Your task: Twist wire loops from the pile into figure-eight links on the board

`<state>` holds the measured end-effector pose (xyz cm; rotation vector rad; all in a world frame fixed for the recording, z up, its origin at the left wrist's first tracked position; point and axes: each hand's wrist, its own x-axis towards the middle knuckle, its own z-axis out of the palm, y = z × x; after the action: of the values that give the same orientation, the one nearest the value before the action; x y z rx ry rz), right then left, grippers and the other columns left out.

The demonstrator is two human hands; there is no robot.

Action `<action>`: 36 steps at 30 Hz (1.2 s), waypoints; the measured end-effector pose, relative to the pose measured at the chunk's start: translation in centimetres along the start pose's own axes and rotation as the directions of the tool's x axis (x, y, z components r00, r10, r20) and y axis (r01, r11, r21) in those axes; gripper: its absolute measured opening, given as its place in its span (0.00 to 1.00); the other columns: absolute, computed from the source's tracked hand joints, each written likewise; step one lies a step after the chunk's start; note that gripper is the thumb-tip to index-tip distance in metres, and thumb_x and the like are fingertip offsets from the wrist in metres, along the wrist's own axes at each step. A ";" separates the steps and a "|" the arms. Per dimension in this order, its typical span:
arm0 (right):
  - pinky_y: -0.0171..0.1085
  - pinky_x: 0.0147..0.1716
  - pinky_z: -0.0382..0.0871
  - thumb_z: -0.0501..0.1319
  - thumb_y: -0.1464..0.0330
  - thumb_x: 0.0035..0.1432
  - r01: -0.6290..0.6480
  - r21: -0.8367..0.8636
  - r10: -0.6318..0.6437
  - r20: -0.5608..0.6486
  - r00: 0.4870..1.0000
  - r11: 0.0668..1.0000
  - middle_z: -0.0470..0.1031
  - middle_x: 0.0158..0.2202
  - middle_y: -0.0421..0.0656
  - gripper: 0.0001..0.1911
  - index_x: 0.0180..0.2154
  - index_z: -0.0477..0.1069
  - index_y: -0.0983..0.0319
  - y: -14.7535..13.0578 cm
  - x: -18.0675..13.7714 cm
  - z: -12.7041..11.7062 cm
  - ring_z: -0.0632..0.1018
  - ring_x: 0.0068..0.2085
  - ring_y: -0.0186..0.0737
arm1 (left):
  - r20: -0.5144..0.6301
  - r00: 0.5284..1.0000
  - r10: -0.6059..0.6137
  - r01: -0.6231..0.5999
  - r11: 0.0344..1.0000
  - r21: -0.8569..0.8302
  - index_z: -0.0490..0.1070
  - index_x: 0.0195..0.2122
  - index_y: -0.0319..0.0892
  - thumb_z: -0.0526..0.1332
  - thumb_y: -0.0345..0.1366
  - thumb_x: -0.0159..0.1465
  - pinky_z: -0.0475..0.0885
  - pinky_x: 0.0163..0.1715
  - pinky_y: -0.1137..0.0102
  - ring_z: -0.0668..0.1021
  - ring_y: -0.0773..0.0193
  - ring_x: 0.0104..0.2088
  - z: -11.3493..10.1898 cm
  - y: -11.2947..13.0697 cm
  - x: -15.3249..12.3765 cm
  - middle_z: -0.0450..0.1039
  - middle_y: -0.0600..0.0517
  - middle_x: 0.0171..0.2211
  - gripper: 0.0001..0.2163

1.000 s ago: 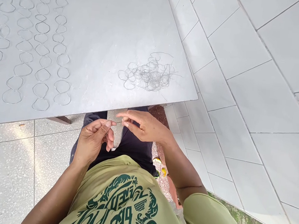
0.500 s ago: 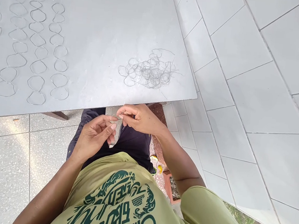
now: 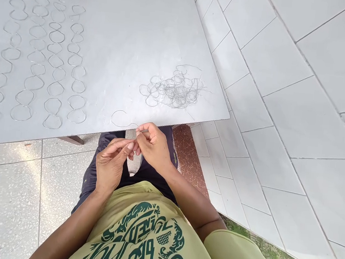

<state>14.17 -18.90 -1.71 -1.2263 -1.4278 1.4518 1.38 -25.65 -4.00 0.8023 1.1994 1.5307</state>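
Pinching away there in the head view: your right hand [image 3: 154, 146] has thumb and fingertips closed on a thin wire [image 3: 127, 126], and the wire's free end curls off leftward in an open loop over the table [image 3: 115, 59], right by the front edge. Can't tell if that loop is actually touching the surface. Your left hand [image 3: 110, 162] has its thumb and forefinger pressed together, fingertips just beside your right ones, but whatever's between them is too small to make out. Both hands sit at the table edge, over your dark trousers [image 3: 88, 182]. Beyond your right hand you've got a messy tangle of wire [image 3: 177, 93] near the table's right corner. Over on the left, figure-eight wires [image 3: 52, 114] lie flat in four rough columns.
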 end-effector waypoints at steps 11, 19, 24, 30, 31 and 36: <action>0.33 0.27 0.70 0.63 0.55 0.68 -0.020 0.090 0.015 0.062 0.998 0.996 0.76 0.27 0.36 0.14 0.41 0.71 0.60 -0.8 0.0 0.0 0.75 0.24 0.32 | 0.105 0.994 -0.041 0.055 0.990 -0.133 0.85 0.35 0.46 0.77 0.40 0.62 0.75 0.30 0.70 0.80 0.62 0.36 -1.1 1.0 0.8 0.83 0.48 0.39 0.06; 0.34 0.30 0.67 0.58 0.60 0.72 0.125 -0.110 -0.128 -0.019 0.992 0.986 0.73 0.27 0.36 0.10 0.38 0.69 0.58 0.0 -1.3 0.6 0.74 0.26 0.33 | 0.109 0.979 -0.175 0.194 0.959 -0.208 0.86 0.36 0.45 0.78 0.38 0.60 0.77 0.32 0.73 0.79 0.69 0.30 -1.5 1.3 1.3 0.83 0.50 0.34 0.06; 0.34 0.29 0.62 0.55 0.66 0.72 0.183 -0.283 -0.188 0.011 0.982 0.941 0.70 0.27 0.36 0.08 0.37 0.68 0.58 0.2 -2.1 0.0 0.68 0.25 0.32 | 0.168 0.921 -0.351 0.382 0.897 -0.222 0.86 0.34 0.42 0.81 0.38 0.56 0.77 0.29 0.75 0.78 0.70 0.28 -1.9 1.8 1.9 0.82 0.50 0.32 0.09; 0.34 0.30 0.61 0.55 0.68 0.71 0.215 -0.328 -0.207 0.061 0.977 0.920 0.68 0.26 0.35 0.08 0.36 0.67 0.58 -0.5 -3.0 -0.3 0.67 0.26 0.32 | 0.263 0.852 -0.452 0.507 0.839 -0.199 0.86 0.33 0.40 0.81 0.37 0.55 0.79 0.25 0.76 0.77 0.72 0.25 -2.4 2.1 2.3 0.81 0.49 0.30 0.10; 0.34 0.31 0.62 0.55 0.69 0.71 0.217 -0.320 -0.205 0.071 0.976 0.922 0.70 0.27 0.36 0.08 0.35 0.67 0.58 -0.6 -3.1 -0.3 0.68 0.26 0.32 | 0.274 0.843 -0.462 0.519 0.833 -0.193 0.86 0.33 0.39 0.81 0.37 0.55 0.79 0.25 0.76 0.77 0.72 0.24 -2.5 2.2 2.4 0.81 0.49 0.30 0.10; 0.33 0.30 0.61 0.56 0.71 0.69 0.171 -0.288 -0.150 0.092 0.984 0.942 0.76 0.29 0.35 0.07 0.35 0.69 0.59 -0.7 -3.6 -0.5 0.69 0.26 0.31 | 0.323 0.793 -0.517 0.581 0.801 -0.143 0.84 0.30 0.36 0.82 0.38 0.54 0.81 0.26 0.75 0.76 0.72 0.24 -3.0 2.5 2.8 0.78 0.50 0.28 0.12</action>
<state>15.52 -22.11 -0.54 -1.2124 -1.7980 1.2106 -2.92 -23.92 -2.67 0.4213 0.9151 1.0080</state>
